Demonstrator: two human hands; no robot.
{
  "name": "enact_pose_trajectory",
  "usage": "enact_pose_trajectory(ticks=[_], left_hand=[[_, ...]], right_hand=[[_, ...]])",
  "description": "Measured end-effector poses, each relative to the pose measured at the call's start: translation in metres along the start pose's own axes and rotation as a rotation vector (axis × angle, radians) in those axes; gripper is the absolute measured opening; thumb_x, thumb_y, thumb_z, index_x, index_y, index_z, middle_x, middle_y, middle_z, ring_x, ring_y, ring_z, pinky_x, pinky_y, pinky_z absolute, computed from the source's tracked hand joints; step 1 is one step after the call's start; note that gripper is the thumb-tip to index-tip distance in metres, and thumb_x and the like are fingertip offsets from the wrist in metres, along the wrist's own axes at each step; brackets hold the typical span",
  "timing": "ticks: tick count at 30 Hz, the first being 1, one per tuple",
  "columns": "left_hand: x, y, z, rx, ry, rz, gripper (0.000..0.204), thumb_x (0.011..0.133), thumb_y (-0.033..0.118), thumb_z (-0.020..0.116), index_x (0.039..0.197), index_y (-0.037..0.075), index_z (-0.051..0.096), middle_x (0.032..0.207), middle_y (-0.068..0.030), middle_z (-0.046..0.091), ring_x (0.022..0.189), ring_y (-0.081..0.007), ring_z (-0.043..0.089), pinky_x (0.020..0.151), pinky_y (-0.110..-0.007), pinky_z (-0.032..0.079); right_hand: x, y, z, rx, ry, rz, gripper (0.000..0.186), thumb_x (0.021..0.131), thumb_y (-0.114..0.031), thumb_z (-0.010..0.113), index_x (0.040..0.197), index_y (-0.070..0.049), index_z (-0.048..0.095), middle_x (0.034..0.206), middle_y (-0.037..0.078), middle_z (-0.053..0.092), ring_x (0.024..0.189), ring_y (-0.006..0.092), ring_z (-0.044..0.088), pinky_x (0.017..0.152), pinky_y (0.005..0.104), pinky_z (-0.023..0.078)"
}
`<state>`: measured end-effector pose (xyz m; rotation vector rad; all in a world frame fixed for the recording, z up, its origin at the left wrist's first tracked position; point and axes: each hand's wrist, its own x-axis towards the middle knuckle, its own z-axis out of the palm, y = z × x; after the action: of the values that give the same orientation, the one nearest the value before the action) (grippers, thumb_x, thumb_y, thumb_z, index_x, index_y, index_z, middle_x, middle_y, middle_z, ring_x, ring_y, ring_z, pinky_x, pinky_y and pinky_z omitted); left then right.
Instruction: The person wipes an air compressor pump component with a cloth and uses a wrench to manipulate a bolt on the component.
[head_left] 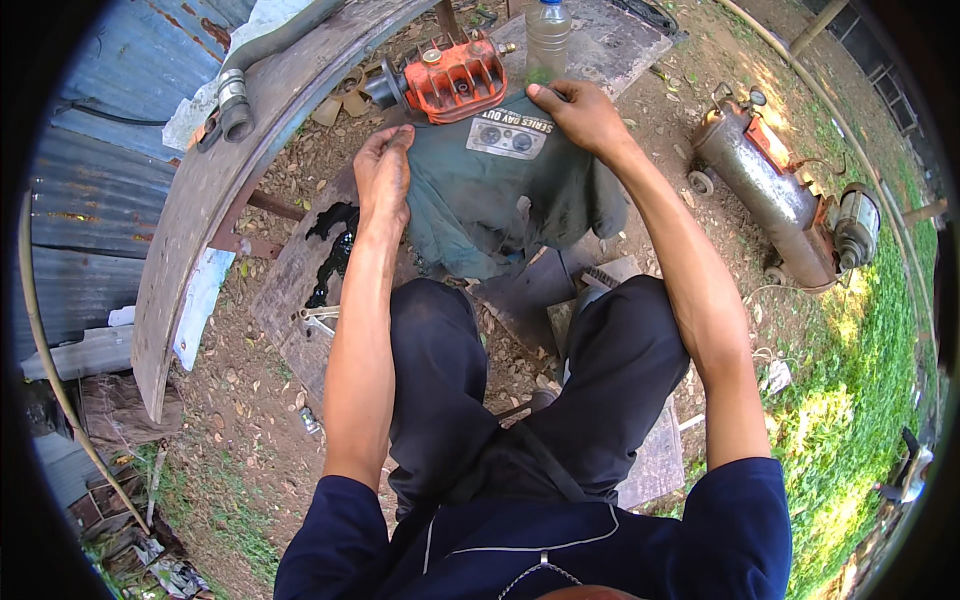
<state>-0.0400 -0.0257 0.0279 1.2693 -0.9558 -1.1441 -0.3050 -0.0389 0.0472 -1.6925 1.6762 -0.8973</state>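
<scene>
A dark green cloth (pixel 460 210), stained with grime and bearing a printed patch, hangs spread out in front of my knees. My left hand (pixel 384 170) pinches its upper left edge, with the fingertips pressed together. At the upper right edge my right hand (pixel 580 115) grips it between thumb and fingers. Just beyond the cloth's top edge lies an orange finned compressor pump (pixel 455 80), its lower part partly covered. To the right of the pump stands a clear plastic bottle (pixel 547 45) with a blue cap; its base is hidden behind the cloth.
Wrenches (pixel 318 318) lie on a board beside a black oily patch (pixel 340 245). A curved wooden bench (pixel 200 230) runs along the left, with a metal hose fitting (pixel 234 105) on it. At the right a rusty air tank (pixel 765 190) rests on the ground.
</scene>
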Motion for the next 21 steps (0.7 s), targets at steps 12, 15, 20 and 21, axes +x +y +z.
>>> enact_pose_trajectory(ticks=[12,15,20,21], left_hand=[[-0.008,0.008,0.012,0.036,-0.07,0.084,0.023,0.089,0.014,0.066,0.101,-0.005,0.064,0.086,-0.0043,0.063,0.081,-0.0098,0.055,0.072,-0.02,0.041],[0.014,-0.002,-0.014,-0.186,0.146,0.209,0.02,0.089,0.013,0.065,0.099,-0.005,0.064,0.09,-0.0062,0.064,0.083,-0.0101,0.056,0.074,-0.021,0.042],[0.023,-0.003,0.007,-0.208,-0.015,0.067,0.025,0.087,0.011,0.064,0.106,-0.004,0.063,0.099,-0.0098,0.065,0.093,-0.0178,0.059,0.088,-0.029,0.044],[0.018,0.001,0.014,-0.277,-0.077,-0.07,0.025,0.089,0.012,0.061,0.109,-0.003,0.061,0.102,-0.0107,0.065,0.096,-0.0186,0.06,0.091,-0.03,0.044]], right_hand=[[0.025,0.003,0.001,0.006,0.159,0.067,0.053,0.086,-0.052,0.06,0.105,-0.003,0.07,0.096,0.02,0.07,0.094,0.033,0.067,0.084,0.0382,0.05],[0.02,-0.017,0.018,-0.1,-0.014,-0.108,0.052,0.088,-0.05,0.059,0.107,-0.002,0.068,0.099,0.019,0.069,0.097,0.0329,0.066,0.086,0.0382,0.049],[0.03,0.006,0.014,0.125,0.048,0.002,0.051,0.093,-0.043,0.058,0.114,0.004,0.064,0.1,0.011,0.069,0.091,0.0169,0.061,0.084,0.0309,0.047],[0.035,0.014,0.007,0.219,0.072,0.072,0.05,0.093,-0.041,0.059,0.115,0.003,0.064,0.1,0.011,0.069,0.089,0.0164,0.062,0.083,0.0293,0.048]])
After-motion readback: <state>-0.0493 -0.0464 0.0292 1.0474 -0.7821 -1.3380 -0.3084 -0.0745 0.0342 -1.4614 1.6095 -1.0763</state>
